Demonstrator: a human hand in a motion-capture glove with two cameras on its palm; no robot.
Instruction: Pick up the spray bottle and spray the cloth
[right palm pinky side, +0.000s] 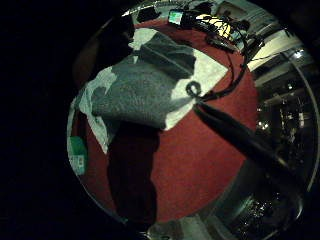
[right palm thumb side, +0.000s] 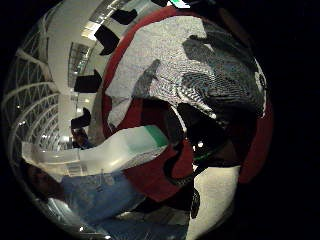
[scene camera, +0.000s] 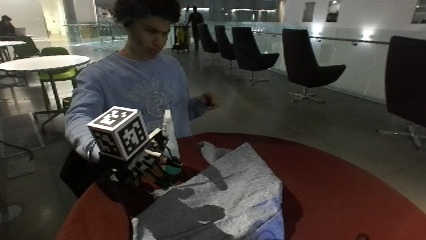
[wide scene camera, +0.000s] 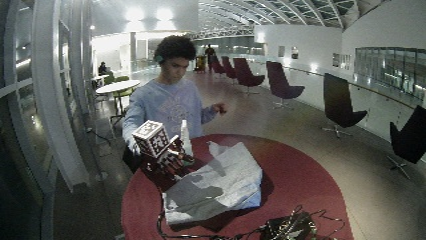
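Spray bottle (scene camera: 168, 131) stands upright in the right hand (scene camera: 148, 167), which the person holds above the near-left part of the round red worktop (scene camera: 333, 185). The gloved fingers curl round the bottle's lower body, so the grip is pinching the bottle; its white neck and nozzle rise above the hand. In the thumb-side palm view the bottle (right palm thumb side: 125, 147) fills the space just beside the palm, white with a green band near one end.

Grey cloth (scene camera: 219, 200) lies spread and rumpled on the worktop, just beside and below the hand, toward the worktop's middle. One corner (scene camera: 210, 149) stands up in a peak close to the bottle. In the little-finger-side view the cloth (right palm pinky side: 145, 90) lies directly under the palm, with a dark shadow across its middle and paler edges showing around it.

Bare red surface shows all round the cloth, widest on the side away from the person. The worktop's rim curves just below the hand on the person's side. In the wide outside view, a tangle of black cables and a device (wide scene camera: 286, 227) sits at the far edge of the worktop, well apart from the hand. The person's bare left hand (scene camera: 210, 99) is raised off the worktop, touching nothing.
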